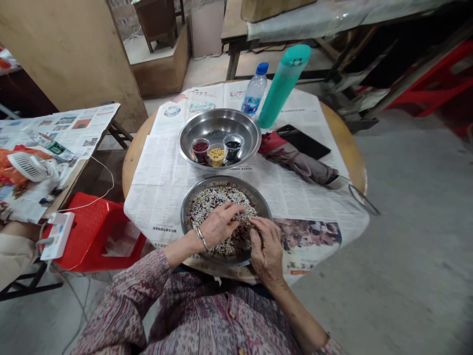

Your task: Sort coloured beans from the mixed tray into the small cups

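A steel basin [189, 188] close to me holds a mix of white, dark red, black and yellow grains and beans [218, 197]. My left hand [219, 223], with a silver bracelet on its wrist, is over the mix, fingers curled around a few grains. My right hand [266, 249] is at the basin's right side, its fingers bent and almost meeting the left fingertips; what they pinch is too small to make out. Behind, a larger steel bowl [221, 121] contains three clear cups: red beans [200, 148], yellow beans [217, 154] and black beans [233, 145].
Newspaper [148, 182] covers the round table. Behind the bowl stand a water bottle [254, 91] and a teal flask [284, 86]; a folded umbrella [303, 160] and a black tablet-like object [305, 140] lie right. A red stool [92, 236] with a power strip [57, 236] is left.
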### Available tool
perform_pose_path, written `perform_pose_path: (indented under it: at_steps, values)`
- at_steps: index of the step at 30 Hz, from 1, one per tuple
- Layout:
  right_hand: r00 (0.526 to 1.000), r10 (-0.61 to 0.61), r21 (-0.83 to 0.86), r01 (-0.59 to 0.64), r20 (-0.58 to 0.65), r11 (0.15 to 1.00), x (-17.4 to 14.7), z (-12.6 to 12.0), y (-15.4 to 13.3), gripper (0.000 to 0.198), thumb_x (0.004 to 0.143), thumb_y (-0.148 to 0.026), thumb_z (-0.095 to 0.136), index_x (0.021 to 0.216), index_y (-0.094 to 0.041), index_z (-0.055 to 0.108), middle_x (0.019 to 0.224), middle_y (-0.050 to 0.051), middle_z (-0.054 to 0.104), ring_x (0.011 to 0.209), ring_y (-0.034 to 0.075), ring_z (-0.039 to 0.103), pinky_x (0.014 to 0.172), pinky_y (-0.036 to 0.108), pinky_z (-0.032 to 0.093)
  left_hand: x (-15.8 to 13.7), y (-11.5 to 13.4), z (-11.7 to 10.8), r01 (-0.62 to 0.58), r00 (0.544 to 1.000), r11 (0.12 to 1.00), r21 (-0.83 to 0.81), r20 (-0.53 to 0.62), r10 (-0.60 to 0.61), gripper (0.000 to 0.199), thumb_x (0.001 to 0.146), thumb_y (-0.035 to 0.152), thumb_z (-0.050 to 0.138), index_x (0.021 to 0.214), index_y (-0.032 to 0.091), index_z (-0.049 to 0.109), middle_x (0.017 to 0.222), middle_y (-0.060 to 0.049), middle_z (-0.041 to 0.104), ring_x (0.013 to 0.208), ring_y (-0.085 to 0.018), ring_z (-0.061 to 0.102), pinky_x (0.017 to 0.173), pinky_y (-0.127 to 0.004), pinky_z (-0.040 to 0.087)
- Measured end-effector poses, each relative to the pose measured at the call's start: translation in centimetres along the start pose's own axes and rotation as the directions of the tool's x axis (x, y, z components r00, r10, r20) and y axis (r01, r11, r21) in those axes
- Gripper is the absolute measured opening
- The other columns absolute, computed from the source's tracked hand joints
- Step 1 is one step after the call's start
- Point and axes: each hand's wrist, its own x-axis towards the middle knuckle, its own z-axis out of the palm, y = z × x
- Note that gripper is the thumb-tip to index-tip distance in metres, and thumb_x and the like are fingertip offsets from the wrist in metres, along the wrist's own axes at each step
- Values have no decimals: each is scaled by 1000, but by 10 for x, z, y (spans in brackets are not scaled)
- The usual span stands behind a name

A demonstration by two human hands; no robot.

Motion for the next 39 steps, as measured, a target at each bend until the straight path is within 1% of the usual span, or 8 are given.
perform_pose_path:
  at_steps: [3,7,14,22,28,31,35,39]
  values:
    - [1000,1,1,-1,4,1000,0,0,0,28,94,-20,44,117,-23,59,115,10,62,112,24,54,97,49,44,4,-3,-14,15,1000,988,157,-29,-11,48,83,21,67,127,21,49,134,-9,48,120,-21,49,103,-37,45]
    - [1000,-12,2,12,3,1000,1,-1,0,28,94,-19,44,117,-23,58,115,9,62,112,24,54,97,47,44,1,-9,-30,154,983,888,433,22,-181,82,64,50,82,134,25,47,141,-13,39,126,-36,39,99,-55,43]
    - [1000,-15,-9,15,9,1000,0,-1,0,27,94,-19,44,116,-22,58,114,10,62,111,24,54,97,48,44,8,-12,-8,53,982,957,286,157,-101,23,83,16,60,105,20,68,100,-4,65,93,-18,62,87,-30,51]
    - [1000,-9,-7,9,17,1000,-1,-1,1,27,93,-19,44,116,-22,59,114,10,62,112,24,54,97,48,44,-36,0,-8,-57,970,991,121,243,26,19,86,13,59,102,19,68,97,-3,69,91,-15,64,88,-26,51]
    - [1000,-13,-17,13,4,1000,-1,-1,1,26,93,-18,44,115,-21,59,113,11,62,111,24,54,97,48,44,-51,12,2,-290,902,918,272,399,166,22,93,13,49,109,18,63,108,-6,61,100,-19,56,90,-29,49]
    - [1000,-14,-19,14,8,1000,-1,0,1,26,94,-19,44,115,-21,59,113,10,62,111,24,54,97,48,44,-41,8,1,-252,932,887,387,344,115,22,93,11,46,107,17,62,114,-9,57,103,-22,53,85,-31,51]
    - [1000,-16,-15,16,15,1000,0,-1,0,27,94,-18,44,116,-22,58,114,10,62,111,23,54,97,47,44,-25,-3,-10,-68,995,886,458,92,28,35,91,7,47,122,22,55,133,-8,47,116,-22,47,95,-35,49]
    - [1000,-22,-13,22,11,1000,0,-1,0,27,94,-18,44,116,-22,58,114,10,62,112,23,54,97,47,44,-10,-9,-19,79,996,888,453,-9,-84,57,81,32,73,132,24,48,140,-11,41,123,-31,41,99,-47,46]
